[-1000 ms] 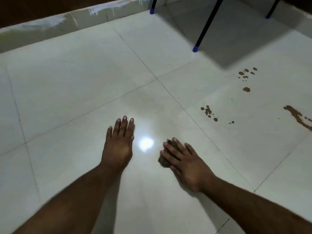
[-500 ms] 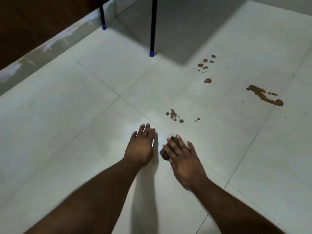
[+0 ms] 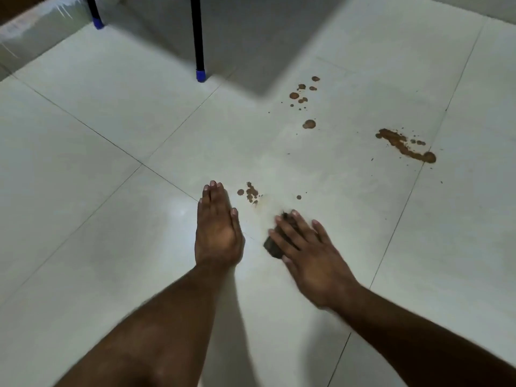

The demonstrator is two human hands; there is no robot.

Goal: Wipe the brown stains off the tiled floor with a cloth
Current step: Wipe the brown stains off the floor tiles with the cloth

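My right hand lies flat with straight fingers pressing a small dark cloth onto the pale tiled floor; most of the cloth is hidden under the fingers. My left hand rests flat on the tile just left of it, fingers together. A cluster of small brown spots sits right beyond the cloth, with one lone dot to its right. Farther off lie a group of round brown drops, a larger drop and a long brown smear at the right.
Two black furniture legs with blue caps stand at the back, one near the middle and one at the far left. A skirting edge with white marks runs along the top left. Dark grout lines cross the tiles.
Both hands and the cloth have moved forward across the floor towards the nearest brown spots, which now lie just beyond my fingertips. The view has swung right, bringing the stains closer.
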